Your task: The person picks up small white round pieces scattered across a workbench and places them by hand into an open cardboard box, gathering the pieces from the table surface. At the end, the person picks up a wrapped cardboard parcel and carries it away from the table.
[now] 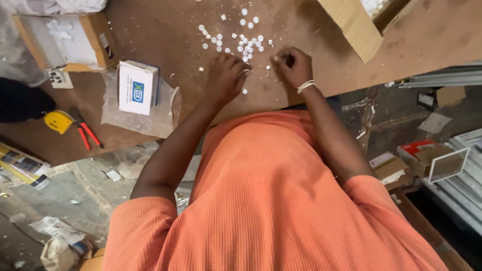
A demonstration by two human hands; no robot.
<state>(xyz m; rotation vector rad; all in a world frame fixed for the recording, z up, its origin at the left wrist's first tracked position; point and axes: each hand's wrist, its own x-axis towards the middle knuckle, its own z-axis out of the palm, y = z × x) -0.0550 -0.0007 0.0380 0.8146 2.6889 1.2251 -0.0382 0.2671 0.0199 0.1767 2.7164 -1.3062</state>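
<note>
A scatter of small white round caps [236,37] lies on the brown bench [165,30], toward its far middle, just beyond both hands. The left hand [226,78] rests knuckles-up at the near edge of the scatter, its fingers curled down onto the bench; one lone cap sits just beside it on the near side, and whether the fingers pinch anything cannot be told. The right hand [293,65], with a pale band [305,86] at the wrist, is curled into a loose fist next to the scatter's right end, thumb and fingertips drawn together on something too small to make out.

Left of the hands, a white and blue box [136,86] lies on a clear plastic bag [165,113]. Further left, an open cardboard box [65,42] sits near the bench's far left corner. A yellow tape measure [58,121] and red-handled pliers [86,133] lie near the bench's near left edge. Another cardboard box [354,25] overhangs at the far right. Nothing stands between the hands and the caps.
</note>
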